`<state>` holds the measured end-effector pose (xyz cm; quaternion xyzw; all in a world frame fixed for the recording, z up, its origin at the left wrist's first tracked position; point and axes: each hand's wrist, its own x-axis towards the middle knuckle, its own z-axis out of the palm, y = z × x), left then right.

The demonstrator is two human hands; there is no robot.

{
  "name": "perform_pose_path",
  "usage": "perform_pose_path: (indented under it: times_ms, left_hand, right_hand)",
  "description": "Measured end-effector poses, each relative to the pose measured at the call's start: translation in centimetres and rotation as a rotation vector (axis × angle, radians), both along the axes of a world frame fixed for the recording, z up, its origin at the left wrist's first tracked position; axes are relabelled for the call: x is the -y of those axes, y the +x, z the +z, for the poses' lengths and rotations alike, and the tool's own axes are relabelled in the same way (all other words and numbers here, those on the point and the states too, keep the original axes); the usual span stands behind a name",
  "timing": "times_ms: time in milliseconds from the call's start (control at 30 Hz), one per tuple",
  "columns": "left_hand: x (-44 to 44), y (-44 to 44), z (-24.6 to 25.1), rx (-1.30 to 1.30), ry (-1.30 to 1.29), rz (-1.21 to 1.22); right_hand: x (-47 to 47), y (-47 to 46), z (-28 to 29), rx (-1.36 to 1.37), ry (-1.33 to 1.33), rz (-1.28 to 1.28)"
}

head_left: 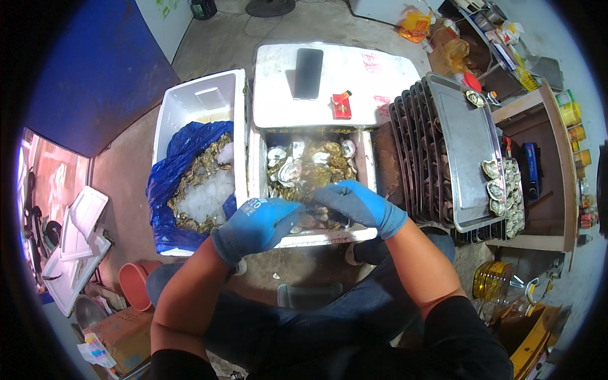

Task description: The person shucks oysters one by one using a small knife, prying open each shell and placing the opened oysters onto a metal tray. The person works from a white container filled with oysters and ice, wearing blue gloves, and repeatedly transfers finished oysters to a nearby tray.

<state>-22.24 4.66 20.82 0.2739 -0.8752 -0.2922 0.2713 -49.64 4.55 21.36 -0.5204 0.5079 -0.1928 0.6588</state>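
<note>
Both hands wear blue gloves with grey palms and meet over a white foam box [304,240] of oyster shells [289,171]. My left hand [261,223] is at the box's near left, its fingers curled and pointing right. My right hand [358,204] is at the near right, bent towards the left one. The area between the fingertips is blurred, so whether either hand holds a shell or a tool cannot be told. Beside this box, a larger foam box [241,142] holds a blue plastic bag [166,190], whole oysters [209,156] and ice [204,194].
Behind stands a white foam lid [275,109] with a dark phone [308,73], a red packet [342,110] and an orange lighter [342,97]. Stacked metal trays [468,152] lean at the right, a few opened oysters [495,190] on the top one. Oil bottles [494,280] stand near right.
</note>
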Motion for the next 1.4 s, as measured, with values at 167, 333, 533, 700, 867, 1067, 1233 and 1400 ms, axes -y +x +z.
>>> perform_pose_path:
  times_ms: [167,333,533,700,867,1067,1233,1400]
  left_hand:
    - [-1.5,-1.5,-2.2,0.343,-0.085,0.151]
    - [-0.6,-1.7,-2.4,0.204,0.192,0.050]
    - [-1.4,-1.7,-2.0,0.086,-0.051,0.181]
    - [-2.3,-2.7,-2.7,0.327,-0.043,0.208]
    - [0.8,-0.5,0.7,0.180,1.160,0.024]
    - [-0.6,-0.4,4.0,-0.065,0.095,0.054]
    - [-1.0,-0.6,3.7,0.019,-0.021,0.151]
    - [-1.7,-1.6,1.8,0.118,-0.035,0.280]
  right_hand:
    - [-0.4,1.7,-1.1,-0.400,-0.593,0.104]
    - [-0.2,2.1,-0.7,-0.563,-0.609,0.163]
    - [0.0,1.7,-0.6,-0.025,-0.430,-0.105]
    - [-0.3,2.0,-0.7,-0.474,-0.679,0.223]
    - [-0.6,1.6,0.0,-0.128,-0.446,0.054]
    - [-0.5,0.5,0.8,0.289,-0.176,-0.077]
    - [-0.4,0.9,0.9,0.350,-0.199,-0.022]
    - [-1.2,2.1,0.3,0.207,-0.180,-0.121]
